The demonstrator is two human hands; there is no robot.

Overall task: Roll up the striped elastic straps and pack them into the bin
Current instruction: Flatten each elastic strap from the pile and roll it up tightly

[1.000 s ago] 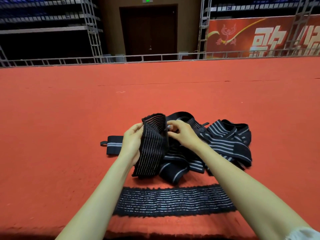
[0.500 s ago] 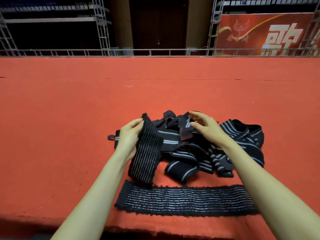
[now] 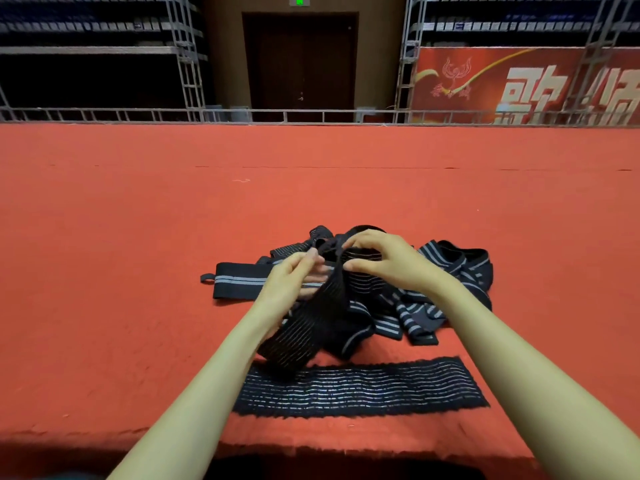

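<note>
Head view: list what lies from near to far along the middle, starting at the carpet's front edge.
Near to far: flat strap → strap pile → bare carpet → railing → door. The held strap overlaps the pile, so it is left out.

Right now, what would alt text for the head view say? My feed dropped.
The left hand and right hand hold a thin-striped black strap above a tangled pile of straps on a red carpet. A second strap lies flat nearer the camera.
</note>
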